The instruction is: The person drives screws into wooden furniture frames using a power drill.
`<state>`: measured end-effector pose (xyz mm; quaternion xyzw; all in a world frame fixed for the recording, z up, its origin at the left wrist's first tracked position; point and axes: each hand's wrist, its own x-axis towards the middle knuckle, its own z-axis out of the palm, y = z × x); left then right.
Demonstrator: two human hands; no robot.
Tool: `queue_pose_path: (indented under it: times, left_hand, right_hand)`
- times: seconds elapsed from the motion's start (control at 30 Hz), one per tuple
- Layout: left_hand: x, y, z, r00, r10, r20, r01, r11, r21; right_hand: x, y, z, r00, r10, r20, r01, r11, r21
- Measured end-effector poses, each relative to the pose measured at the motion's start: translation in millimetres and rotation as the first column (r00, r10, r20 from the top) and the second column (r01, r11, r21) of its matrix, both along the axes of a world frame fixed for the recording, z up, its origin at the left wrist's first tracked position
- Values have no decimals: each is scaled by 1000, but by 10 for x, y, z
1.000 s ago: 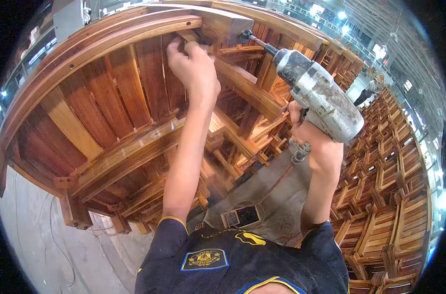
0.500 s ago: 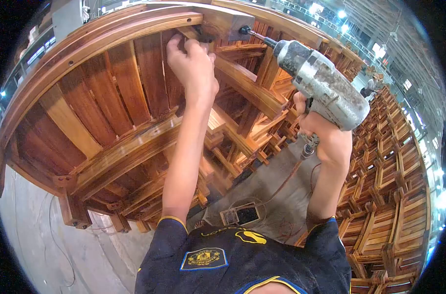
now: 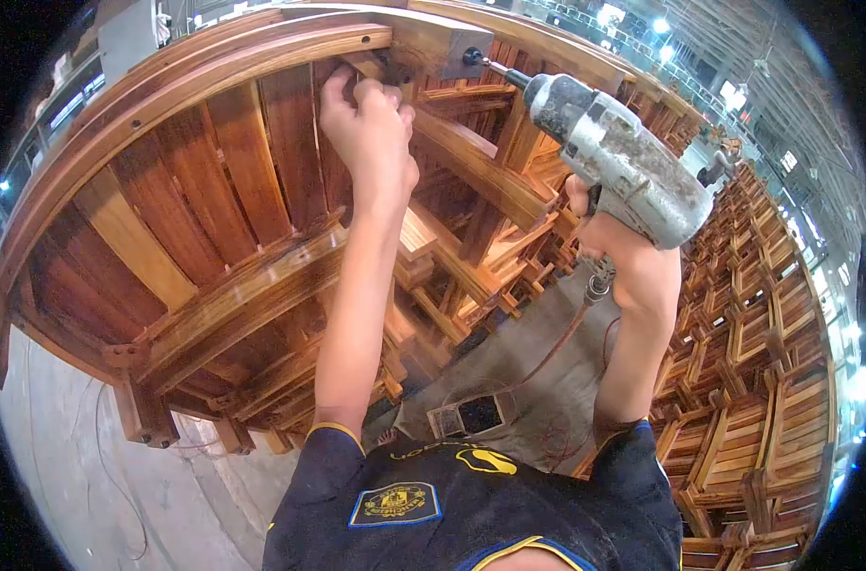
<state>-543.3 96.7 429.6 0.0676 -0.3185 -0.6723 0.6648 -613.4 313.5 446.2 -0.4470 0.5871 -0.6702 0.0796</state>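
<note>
My right hand (image 3: 623, 238) is wrapped round the handle of a worn silver pneumatic impact driver (image 3: 633, 162). The driver's bit points up and left. Its tip meets a dark round fitting on the end face of a wooden leg (image 3: 433, 48). On the near side of that leg, my left hand (image 3: 368, 119) is raised with curled fingers against the inner corner of a slatted wooden tabletop (image 3: 195, 181). Whatever those fingers grip is hidden. The tabletop has brown slats and a curved rim.
An air hose (image 3: 557, 347) runs from the driver's handle down to the floor. A small box (image 3: 471, 417) with dark contents lies on the concrete floor. Stacked slatted wooden furniture (image 3: 756, 381) lines the right side. More wooden frames lie under the tabletop.
The driver and my right hand have shifted slightly left and up, with the bit still at the dark fitting. My left hand has moved slightly left, its fingers still curled.
</note>
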Motion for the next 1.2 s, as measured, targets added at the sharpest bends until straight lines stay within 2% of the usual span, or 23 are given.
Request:
queue_pose_path:
  times: [0.17, 0.27, 0.37, 0.47, 0.53, 0.6, 0.73, 0.87, 0.93, 0.97, 1.03, 1.1, 1.2]
  left_hand:
    - [90, -30, -61, 998, -67, 5, 67, 998, -15]
    - [162, 96, -121, 997, -72, -26, 73, 997, 33]
    - [392, 388, -355, 968, -235, -93, 240, 969, 52]
    - [623, 758, -712, 867, -495, -56, 496, 848, 186]
    - [720, 899, -1054, 711, -695, -104, 682, 645, 344]
    - [798, 998, -1376, 588, -796, -142, 769, 495, 404]
    - [901, 1132, -1901, 487, -834, -260, 804, 312, 506]
    - [1037, 1170, -2306, 473, -840, -267, 775, 252, 580]
    - [1112, 1184, -2422, 462, -824, -327, 761, 179, 624]
    - [1144, 1190, -2458, 469, -832, -295, 718, 164, 676]
    - [1178, 1200, -2574, 431, -845, -317, 736, 126, 665]
    - [1189, 1210, -2673, 390, -856, -340, 759, 90, 644]
    - [1162, 1205, -2771, 348, -872, -345, 796, 81, 600]
  right_hand:
    - [-43, -17, -30, 997, 60, 57, -59, 998, -23]
    - [-21, -42, -51, 989, 88, 118, -81, 995, -65]
    - [-8, -21, -89, 997, 66, 35, -64, 996, -60]
    - [54, 43, -209, 997, 43, 67, -34, 991, -127]
    - [38, 96, -310, 994, 55, 99, -44, 993, -106]
    - [23, 114, -449, 995, 44, 90, -37, 996, -76]
    - [-6, 95, -730, 987, 99, 128, -83, 989, -123]
    - [43, 40, -791, 993, 4, 120, 10, 993, -121]
    - [-3, 4, -721, 999, 39, 29, -35, 990, -140]
    - [-17, -22, -636, 999, 39, -29, -43, 989, -142]
    - [-48, -21, -592, 998, -11, -62, 8, 998, -57]
    - [-43, -113, -524, 974, -106, -199, 95, 993, -65]
    - [-42, -170, -459, 992, -63, -112, 55, 996, -72]
